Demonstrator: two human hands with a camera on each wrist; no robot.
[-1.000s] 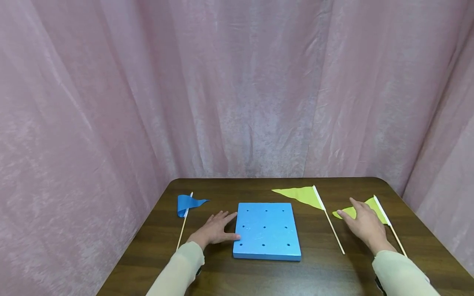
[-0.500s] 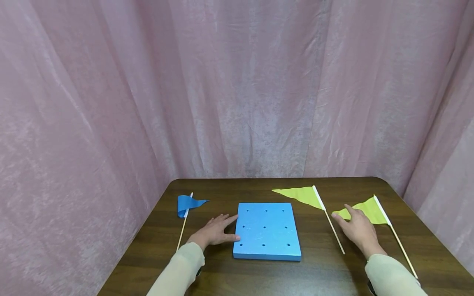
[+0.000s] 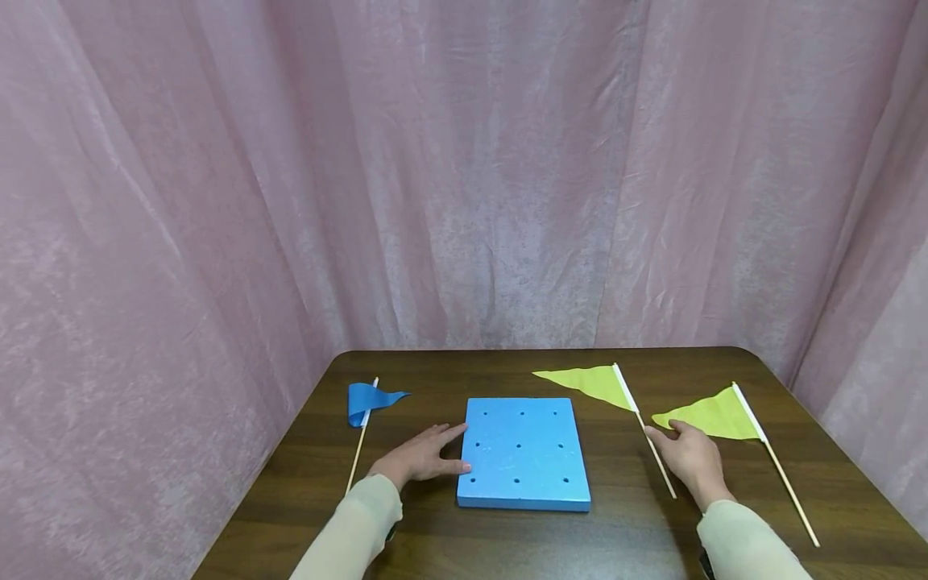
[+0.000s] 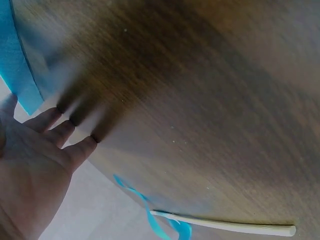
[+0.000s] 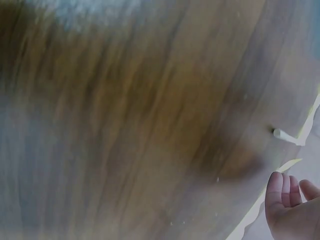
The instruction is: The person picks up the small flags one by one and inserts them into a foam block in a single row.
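Observation:
A square blue board (image 3: 518, 451) with several small holes lies flat on the table. My left hand (image 3: 416, 457) rests at its left side, thumb and forefinger spread and touching it; the left wrist view shows straight fingers by the board (image 4: 21, 65). A yellow pennant flag (image 3: 593, 383) lies behind and right of the board, its stick slanting toward me. My right hand (image 3: 692, 457) hovers beside that stick, thumb close to it, fingers loosely bent. Whether it touches the stick I cannot tell. A second yellow pennant flag (image 3: 718, 416) lies just behind this hand.
Left of the board, a blue pennant flag (image 3: 366, 400) lies curled over its stick, also seen as a blue ribbon (image 4: 184, 229) in the left wrist view. A brown wooden table (image 3: 435, 366) carries everything. Pink curtains (image 3: 464, 201) hang behind and at both sides.
My right hand has moved left and nearer to me, from over the far-right yellow flag to the stick of the other yellow flag. The left hand and board stay nearly still.

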